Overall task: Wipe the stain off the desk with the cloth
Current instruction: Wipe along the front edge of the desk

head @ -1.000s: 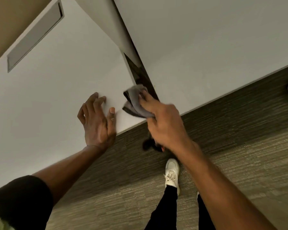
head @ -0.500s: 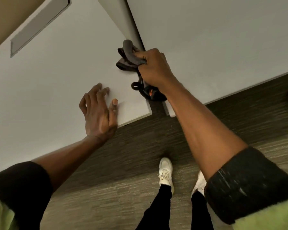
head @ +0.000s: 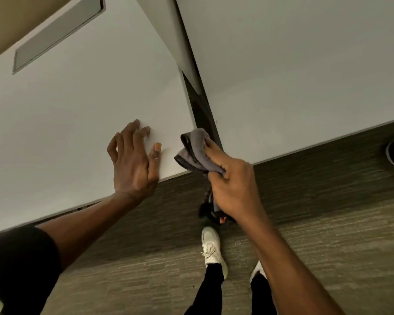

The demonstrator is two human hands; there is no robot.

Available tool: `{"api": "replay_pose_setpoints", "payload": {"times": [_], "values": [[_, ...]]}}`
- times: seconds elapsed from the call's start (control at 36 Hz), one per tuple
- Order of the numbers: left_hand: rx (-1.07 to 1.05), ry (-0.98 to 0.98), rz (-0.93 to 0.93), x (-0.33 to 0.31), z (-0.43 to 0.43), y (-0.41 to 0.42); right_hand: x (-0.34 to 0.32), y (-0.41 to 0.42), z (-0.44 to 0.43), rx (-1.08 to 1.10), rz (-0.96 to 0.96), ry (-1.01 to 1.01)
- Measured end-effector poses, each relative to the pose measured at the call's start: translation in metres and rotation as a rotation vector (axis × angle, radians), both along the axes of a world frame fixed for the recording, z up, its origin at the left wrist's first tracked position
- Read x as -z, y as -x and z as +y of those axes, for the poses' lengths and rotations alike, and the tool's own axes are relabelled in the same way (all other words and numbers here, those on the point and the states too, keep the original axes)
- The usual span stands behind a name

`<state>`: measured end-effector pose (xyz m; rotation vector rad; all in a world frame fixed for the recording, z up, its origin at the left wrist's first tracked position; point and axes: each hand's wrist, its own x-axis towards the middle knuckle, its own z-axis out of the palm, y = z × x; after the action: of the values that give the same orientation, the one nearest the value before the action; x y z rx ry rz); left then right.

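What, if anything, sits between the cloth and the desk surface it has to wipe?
Nothing visible does. The grey cloth is gripped in the right hand at the white desk corner, beside the left hand resting flat. No stain is discernible.

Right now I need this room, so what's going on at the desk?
A person is wiping a white desk. The right hand grips a bunched grey cloth at the desk's near corner, beside the gap to the next desk. The left hand rests spread on the desktop edge. No stain is visible.
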<state>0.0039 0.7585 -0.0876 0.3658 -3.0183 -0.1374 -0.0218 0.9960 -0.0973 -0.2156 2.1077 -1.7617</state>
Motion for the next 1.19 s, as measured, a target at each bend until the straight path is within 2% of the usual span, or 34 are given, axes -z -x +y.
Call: {"api": "replay_pose_setpoints", "payload": {"times": [0.22,0.33,0.56,0.78,0.89,1.03,1.19], "values": [[0.009,0.026,0.009,0.002,-0.003,0.0,-0.009,0.116,-0.05,-0.054,0.028,-0.118],[0.017,0.037,0.016,0.002,-0.004,-0.001,-0.011,0.135,-0.06,-0.06,0.018,-0.176],[0.015,0.038,0.028,0.003,-0.004,-0.001,-0.01,0.056,-0.023,-0.067,0.075,-0.18],[0.016,0.041,0.055,0.004,-0.006,-0.001,-0.02,-0.049,0.007,0.063,-0.049,-0.086],[0.012,0.036,0.038,0.002,-0.007,-0.001,-0.021,-0.063,-0.004,0.154,-0.071,-0.099],[0.008,0.004,0.004,-0.006,-0.005,-0.005,-0.027,-0.071,-0.025,0.227,-0.005,-0.228],[-0.015,-0.116,-0.011,-0.017,-0.01,-0.009,-0.042,-0.072,-0.043,0.413,0.024,-0.257]]}}
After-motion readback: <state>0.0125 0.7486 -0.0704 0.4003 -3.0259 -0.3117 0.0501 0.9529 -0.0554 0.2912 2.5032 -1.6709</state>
